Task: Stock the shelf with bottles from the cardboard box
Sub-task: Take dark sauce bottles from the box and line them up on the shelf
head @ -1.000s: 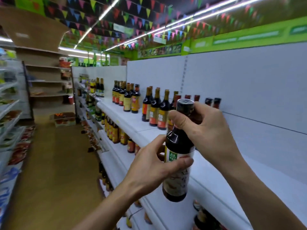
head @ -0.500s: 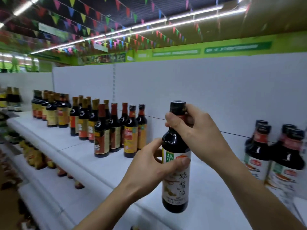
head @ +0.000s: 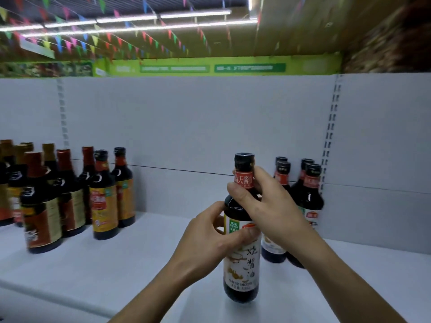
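Left grip (head: 205, 243) clasps the dark-filled bottle (head: 242, 266) low, right grip (head: 268, 206) pinches its neck.

Your left hand (head: 210, 238) and right hand (head: 268, 206) are bare. Your left forearm (head: 149, 297) and right forearm (head: 345, 283) are bare too, as far as they show. The thumbnails are short and plain.

held bottle (head: 242, 264): one. right group (head: 311, 199): four bottles. left group (head: 103, 206): roughly nine, blurred.
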Available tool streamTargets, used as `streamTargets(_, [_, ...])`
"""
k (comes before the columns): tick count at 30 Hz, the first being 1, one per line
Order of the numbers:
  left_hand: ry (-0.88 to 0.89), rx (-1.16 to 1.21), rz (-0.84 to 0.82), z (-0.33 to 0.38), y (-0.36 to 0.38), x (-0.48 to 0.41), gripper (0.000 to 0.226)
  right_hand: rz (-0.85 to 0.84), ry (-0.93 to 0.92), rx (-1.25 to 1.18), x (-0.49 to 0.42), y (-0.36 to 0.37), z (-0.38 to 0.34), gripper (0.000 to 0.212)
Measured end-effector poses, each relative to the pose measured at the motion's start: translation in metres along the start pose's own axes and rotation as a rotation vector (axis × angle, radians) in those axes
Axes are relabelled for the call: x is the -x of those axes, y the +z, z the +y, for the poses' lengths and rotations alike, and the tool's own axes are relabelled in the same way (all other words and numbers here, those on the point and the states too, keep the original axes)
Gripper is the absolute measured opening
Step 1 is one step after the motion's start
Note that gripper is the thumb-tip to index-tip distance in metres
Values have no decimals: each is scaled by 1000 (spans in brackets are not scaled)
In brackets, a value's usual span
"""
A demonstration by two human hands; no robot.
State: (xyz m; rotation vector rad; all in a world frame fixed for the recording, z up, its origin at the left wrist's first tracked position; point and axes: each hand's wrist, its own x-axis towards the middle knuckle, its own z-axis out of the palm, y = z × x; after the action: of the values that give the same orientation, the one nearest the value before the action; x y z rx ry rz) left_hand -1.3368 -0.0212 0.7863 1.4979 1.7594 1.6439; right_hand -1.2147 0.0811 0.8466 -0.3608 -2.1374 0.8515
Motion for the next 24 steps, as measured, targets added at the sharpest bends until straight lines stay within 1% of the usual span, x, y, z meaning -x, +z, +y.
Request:
streamTargets(4, [-4, 17, -85, -11, 16, -15, 47, 60, 75, 63, 7, -10, 15, 22])
streamTargets(9, [-17, 18, -148, -26, 33, -29, 56, 107, 167, 99, 14, -17, 34, 22])
streamTargets(11, [-26, 26, -160, -31, 38, -35, 60, 124, 199, 119, 16, -17, 41, 21])
streamTargets(16, [-27, 63, -168, -42, 46, -51, 57, 164, 238, 94, 24, -17, 53, 24])
streamTargets(21, [-25, 78, -193, -46, 61, -62, 51, 226, 273, 83, 30, -16, 64, 32])
streamTargets(24, [-2, 38, -210, -47, 70, -66, 50, 240, 282, 112, 37, -16, 70, 46])
